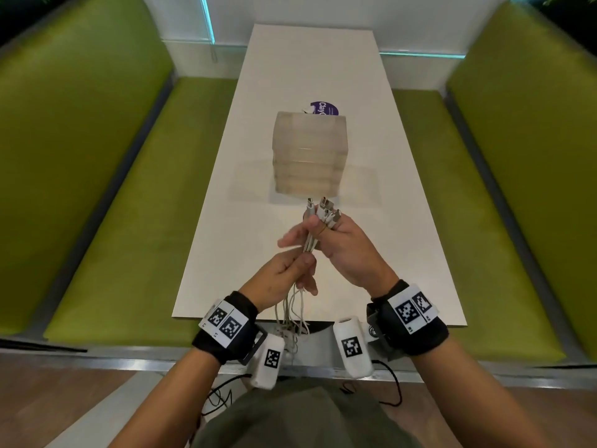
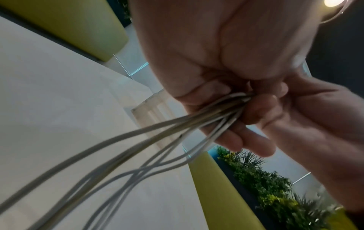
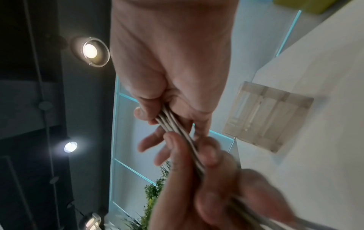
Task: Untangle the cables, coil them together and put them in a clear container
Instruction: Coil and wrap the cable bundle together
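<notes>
Above the near table edge, both hands grip the cables (image 1: 310,240).
Right hand (image 1: 347,250) pinches the plug ends, left hand (image 1: 284,273) the strands below; loose tails hanging off the table (image 1: 226,189) may re-tangle before reaching the clear container (image 1: 308,156).

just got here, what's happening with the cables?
A person holds a bundle of white cables above the table. The right hand grips them just below the plugs, which stick up together; the left hand holds the bundle lower down. The loose ends hang off the table's near edge, not yet coiled. The clear container stands beyond, no cables in it.
</notes>
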A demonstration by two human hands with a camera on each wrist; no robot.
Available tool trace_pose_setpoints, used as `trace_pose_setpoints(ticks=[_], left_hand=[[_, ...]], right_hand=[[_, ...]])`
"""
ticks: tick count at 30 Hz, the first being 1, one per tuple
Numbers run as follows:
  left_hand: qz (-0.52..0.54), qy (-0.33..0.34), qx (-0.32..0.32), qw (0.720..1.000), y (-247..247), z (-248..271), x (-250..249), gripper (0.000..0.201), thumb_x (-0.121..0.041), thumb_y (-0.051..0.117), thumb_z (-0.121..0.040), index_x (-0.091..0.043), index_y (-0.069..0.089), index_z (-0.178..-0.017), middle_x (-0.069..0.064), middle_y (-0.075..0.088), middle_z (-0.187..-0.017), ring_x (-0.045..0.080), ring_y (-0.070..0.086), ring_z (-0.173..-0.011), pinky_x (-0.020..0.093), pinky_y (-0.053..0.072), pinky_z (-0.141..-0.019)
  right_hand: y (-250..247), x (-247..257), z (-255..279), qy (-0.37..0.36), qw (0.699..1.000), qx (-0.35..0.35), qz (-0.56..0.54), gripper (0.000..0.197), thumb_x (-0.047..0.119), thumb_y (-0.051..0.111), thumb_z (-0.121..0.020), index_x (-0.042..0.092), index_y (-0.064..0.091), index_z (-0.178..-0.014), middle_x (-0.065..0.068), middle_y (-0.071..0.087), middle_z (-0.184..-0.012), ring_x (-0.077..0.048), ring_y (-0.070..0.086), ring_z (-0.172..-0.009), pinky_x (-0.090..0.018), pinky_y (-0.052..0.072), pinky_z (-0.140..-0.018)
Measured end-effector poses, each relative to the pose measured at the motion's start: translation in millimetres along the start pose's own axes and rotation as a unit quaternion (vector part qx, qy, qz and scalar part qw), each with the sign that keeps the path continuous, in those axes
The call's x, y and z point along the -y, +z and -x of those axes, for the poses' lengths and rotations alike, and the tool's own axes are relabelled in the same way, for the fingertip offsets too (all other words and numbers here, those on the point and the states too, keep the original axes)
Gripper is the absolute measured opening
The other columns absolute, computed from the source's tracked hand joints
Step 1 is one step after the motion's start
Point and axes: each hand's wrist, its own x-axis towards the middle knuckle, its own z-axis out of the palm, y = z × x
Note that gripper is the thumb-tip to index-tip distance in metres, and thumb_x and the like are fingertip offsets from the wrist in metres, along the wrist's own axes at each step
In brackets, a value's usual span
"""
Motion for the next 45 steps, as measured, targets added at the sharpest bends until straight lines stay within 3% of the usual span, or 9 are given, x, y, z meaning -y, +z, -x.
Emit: trace_pose_setpoints(ticks=[5, 11, 17, 24, 27, 31, 36, 42, 45], left_hand=[[-0.019, 0.001, 0.011, 1.0, 8, 6, 14, 0.042, -0.055, 0.034, -0.089, -0.02, 0.051, -0.074, -0.011, 0.057, -0.056, 0.04, 0.06, -0.075, 0.035, 0.042, -0.074], [-0.068, -0.045, 0.026, 0.996, 6, 23, 48, 0.069, -0.084, 0.03, -0.076, -0.019, 0.054, -0.079, -0.006, 0.057, -0.066, 0.011, 0.056, -0.064, 0.034, 0.044, -0.068], [-0.05, -0.011, -0.004, 0.999, -8, 19, 20, 0.075, -0.086, 0.033, -0.072, -0.04, 0.042, -0.13, -0.019, 0.046, -0.137, -0.004, 0.039, -0.13, 0.022, 0.029, -0.111], [0.056, 0.058, -0.06, 0.995, 7, 5, -31, 0.066, -0.076, 0.047, -0.076, -0.013, 0.05, -0.096, -0.004, 0.055, -0.057, 0.018, 0.06, -0.059, 0.031, 0.049, -0.065], [0.075, 0.064, -0.074, 0.992, 14, 5, -29, 0.047, -0.065, 0.05, -0.082, -0.023, 0.054, -0.102, -0.012, 0.037, -0.051, 0.011, 0.033, -0.046, 0.024, 0.034, -0.048], [0.025, 0.061, -0.111, 0.992, 7, 6, -30, 0.036, -0.052, 0.043, -0.088, -0.02, 0.053, -0.077, -0.008, 0.035, -0.048, 0.012, 0.03, -0.044, 0.022, 0.03, -0.043], [-0.1, 0.026, -0.086, 0.991, -17, 11, -26, 0.043, -0.049, 0.044, -0.094, -0.011, 0.046, -0.074, -0.009, 0.035, -0.047, 0.006, 0.031, -0.044, 0.022, 0.029, -0.045], [-0.232, -0.025, 0.008, 0.972, -24, 9, -24, 0.033, -0.04, 0.045, -0.097, -0.021, 0.05, -0.07, -0.013, 0.039, -0.051, 0.003, 0.035, -0.048, 0.017, 0.029, -0.05], [-0.241, -0.022, 0.05, 0.969, -25, 11, -29, 0.029, -0.032, 0.046, -0.098, -0.025, 0.052, -0.071, -0.018, 0.048, -0.055, 0.0, 0.041, -0.051, 0.014, 0.031, -0.053]], right_hand=[[3, 2, -3, -0.005, 0.993, 0.004, -0.12, 0.027, 0.022, 0.04, -0.099, 0.015, 0.05, -0.074, 0.005, 0.047, -0.06, -0.013, 0.051, -0.057, -0.037, 0.053, -0.08], [-4, 22, -4, -0.013, 0.984, 0.003, -0.18, 0.019, 0.027, 0.044, -0.092, 0.014, 0.046, -0.079, 0.005, 0.04, -0.056, -0.01, 0.036, -0.05, -0.028, 0.047, -0.064], [7, 20, -2, 0.022, 0.989, 0.042, -0.142, 0.02, 0.03, 0.045, -0.091, 0.013, 0.045, -0.081, 0.006, 0.041, -0.058, -0.01, 0.037, -0.053, -0.025, 0.043, -0.064], [15, 24, 0, -0.003, 0.999, 0.0, -0.05, 0.024, 0.036, 0.049, -0.091, 0.016, 0.06, -0.084, -0.003, 0.058, -0.084, -0.019, 0.064, -0.075, -0.039, 0.054, -0.061], [8, 31, 0, -0.02, 0.997, -0.025, 0.074, 0.019, 0.021, 0.051, -0.095, 0.01, 0.059, -0.108, 0.016, 0.059, -0.08, -0.007, 0.059, -0.073, -0.022, 0.049, -0.07], [-12, 45, 3, 0.033, 0.987, -0.001, 0.155, 0.032, 0.016, 0.067, -0.085, 0.01, 0.055, -0.114, -0.001, 0.061, -0.098, -0.011, 0.058, -0.086, -0.024, 0.049, -0.082], [-31, 61, 14, 0.072, 0.89, -0.05, 0.447, 0.119, 0.036, 0.084, -0.065, 0.026, 0.003, -0.15, 0.001, 0.011, -0.159, -0.018, 0.014, -0.145, -0.034, 0.02, -0.117], [-6, 48, 9, 0.065, 0.712, 0.205, 0.669, 0.103, 0.044, 0.075, -0.072, 0.024, 0.012, -0.151, 0.0, -0.002, -0.16, -0.019, -0.013, -0.146, -0.04, -0.007, -0.117], [0, 34, -2, 0.1, 0.684, 0.24, 0.681, 0.065, 0.044, 0.063, -0.085, 0.015, 0.04, -0.138, -0.006, 0.028, -0.154, -0.021, 0.006, -0.147, -0.046, -0.001, -0.119]])
